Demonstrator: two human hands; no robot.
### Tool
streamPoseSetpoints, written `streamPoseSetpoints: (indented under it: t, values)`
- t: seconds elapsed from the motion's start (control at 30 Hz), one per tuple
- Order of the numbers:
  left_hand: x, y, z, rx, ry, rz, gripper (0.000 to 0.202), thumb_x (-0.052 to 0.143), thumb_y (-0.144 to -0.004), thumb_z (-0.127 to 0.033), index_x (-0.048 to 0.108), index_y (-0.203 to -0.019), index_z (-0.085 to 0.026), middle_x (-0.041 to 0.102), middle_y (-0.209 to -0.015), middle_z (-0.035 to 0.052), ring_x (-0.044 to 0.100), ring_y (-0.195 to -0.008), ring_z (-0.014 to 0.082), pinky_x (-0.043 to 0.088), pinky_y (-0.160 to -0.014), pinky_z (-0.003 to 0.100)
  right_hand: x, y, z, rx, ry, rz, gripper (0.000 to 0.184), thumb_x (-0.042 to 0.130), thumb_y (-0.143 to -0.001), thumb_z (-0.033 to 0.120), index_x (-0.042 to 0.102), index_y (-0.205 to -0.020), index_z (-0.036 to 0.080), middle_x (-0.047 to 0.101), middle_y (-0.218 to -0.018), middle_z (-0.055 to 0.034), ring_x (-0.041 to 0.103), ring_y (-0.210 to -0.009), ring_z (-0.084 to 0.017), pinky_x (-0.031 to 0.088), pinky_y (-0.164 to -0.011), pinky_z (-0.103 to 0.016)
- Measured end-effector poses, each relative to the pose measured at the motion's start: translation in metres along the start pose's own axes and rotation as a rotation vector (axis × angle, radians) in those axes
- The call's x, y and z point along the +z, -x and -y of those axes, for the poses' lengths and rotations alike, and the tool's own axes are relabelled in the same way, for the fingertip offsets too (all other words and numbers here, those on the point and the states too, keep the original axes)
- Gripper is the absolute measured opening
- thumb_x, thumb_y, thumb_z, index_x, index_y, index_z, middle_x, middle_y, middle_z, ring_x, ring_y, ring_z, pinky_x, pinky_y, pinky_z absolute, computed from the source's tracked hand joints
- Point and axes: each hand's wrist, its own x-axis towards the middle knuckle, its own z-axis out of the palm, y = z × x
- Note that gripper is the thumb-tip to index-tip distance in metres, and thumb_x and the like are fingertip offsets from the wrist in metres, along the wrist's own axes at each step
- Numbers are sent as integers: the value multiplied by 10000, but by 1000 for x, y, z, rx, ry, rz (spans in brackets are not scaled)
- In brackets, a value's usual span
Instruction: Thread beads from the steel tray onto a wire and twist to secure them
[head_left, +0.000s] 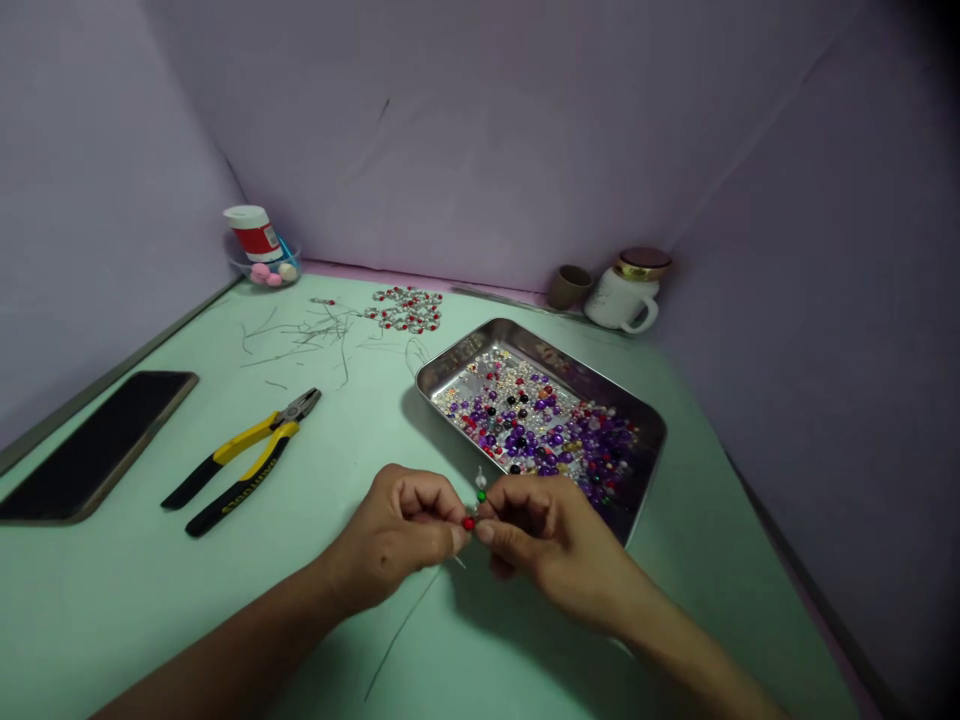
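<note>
Left hand (397, 535): thumb and forefinger pinched shut on a red bead (468, 523), just in front of the tray (652, 425).
Right hand (547, 540): fingertips pinched together on a thin wire (459, 562), meeting the left hand's fingertips at the red bead.
Wire: rises between the two hands toward the tray, carrying a green bead (481, 495) and a white bead (480, 481) above the red one.
Tray: steel, tilted across the table (225, 600), filled with loose beads (525, 420), mostly purple and clear.
Pliers (244, 462): yellow handles, left of the tray, well apart from both hands.
Beaded piece (405, 308): behind the tray to its left, beside scattered wire offcuts (315, 335).
Doing it well: in my judgement a light, close pinch near the bead suits best, wire held straight, with the work low near the tray so a dropped bead stays close.
</note>
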Motion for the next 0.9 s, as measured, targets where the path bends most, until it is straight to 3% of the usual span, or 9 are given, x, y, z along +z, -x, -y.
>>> streamPoseSetpoints:
  t: [0.1,0.23,0.27,0.33,0.43,0.57,0.67,0.77,0.9]
  values:
    - [-2,7,-8,-2,-175,203,94,588,-612,-218,555,-557,-149,375,-444,-55,266,-405,57,194,-390,214,-10,0,2,26,-32,170,73,578,-670,204,537,-631,158,474,-498,45,411,-416,-74,321,-411,-201]
    - [6,18,-20,29,-435,527,136,517,-636,-74,529,-527,-155,406,-491,-38,348,-457,71,265,-449,222,-24,-9,12,41,133,565,43,587,-673,166,595,-639,141,531,-576,21,461,-514,-81,370,-501,-205]
    - [9,20,-22,76,-513,573,180,492,-608,-22,478,-492,-159,389,-484,-46,342,-458,67,273,-462,218,-26,-12,16,33,228,645,34,578,-668,138,607,-649,142,548,-591,18,480,-537,-86,381,-521,-205]
    - [17,22,-24,162,-696,546,250,463,-542,27,341,-436,-163,296,-446,-64,275,-443,60,259,-465,221,-25,-18,27,-20,513,700,116,548,-623,63,620,-634,152,567,-577,21,493,-533,-91,366,-498,-195]
    - [22,21,-20,118,-860,354,287,448,-539,-3,238,-433,-168,230,-429,-60,231,-431,65,220,-435,230,-14,-21,49,-146,1004,536,131,524,-550,74,612,-541,171,522,-464,19,428,-429,-99,276,-407,-216]
    - [19,9,-10,-83,-683,65,168,435,-574,-66,385,-454,-171,356,-466,-37,338,-470,85,226,-415,215,6,-15,68,-197,1327,225,94,527,-520,135,603,-474,166,497,-403,-37,427,-404,-134,221,-411,-262]
    - [13,-1,-7,-99,-421,-73,92,483,-570,-107,508,-489,-144,436,-493,-26,379,-498,89,281,-447,207,16,-8,61,-169,1261,93,110,512,-521,114,606,-527,170,510,-431,-36,403,-384,-124,196,-408,-268]
    - [5,-9,-7,-162,-98,-150,95,573,-532,-146,511,-461,-139,391,-409,-57,283,-393,43,207,-370,182,17,0,39,-214,1127,-24,147,504,-551,79,592,-632,164,564,-554,-36,434,-441,-126,207,-428,-267]
    - [-4,-12,-5,-277,268,-103,150,674,-511,-194,533,-516,-144,297,-337,-107,124,-312,3,61,-312,167,11,10,10,-312,908,-131,137,458,-644,54,546,-670,156,542,-630,-37,474,-547,-138,290,-491,-257]
